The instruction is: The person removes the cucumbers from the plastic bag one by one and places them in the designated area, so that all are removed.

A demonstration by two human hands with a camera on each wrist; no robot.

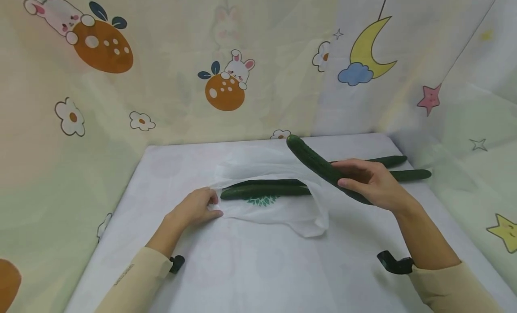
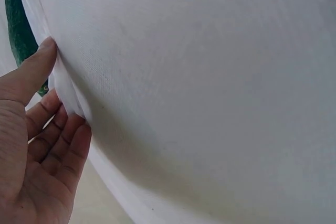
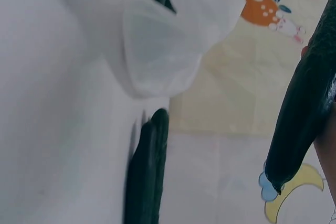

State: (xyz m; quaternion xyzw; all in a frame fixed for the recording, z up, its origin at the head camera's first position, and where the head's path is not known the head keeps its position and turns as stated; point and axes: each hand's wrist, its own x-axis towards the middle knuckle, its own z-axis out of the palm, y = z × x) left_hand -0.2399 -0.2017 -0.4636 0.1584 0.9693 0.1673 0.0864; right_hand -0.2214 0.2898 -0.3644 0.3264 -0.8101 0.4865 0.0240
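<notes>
My right hand grips a dark green cucumber and holds it up at a slant, above the right part of a white plastic bag. In the right wrist view the held cucumber runs down the right side. The bag lies with its opening spread. Two cucumbers lie side by side in it, over a green leaf print. At the bag's left end, my left hand holds its edge. The thumb and fingertips of that hand touch the bag's edge in the left wrist view.
Two more cucumbers lie on the white table at the right, partly hidden behind my right hand. A printed cloth with rabbits, flowers and a moon hangs behind the table and along its sides.
</notes>
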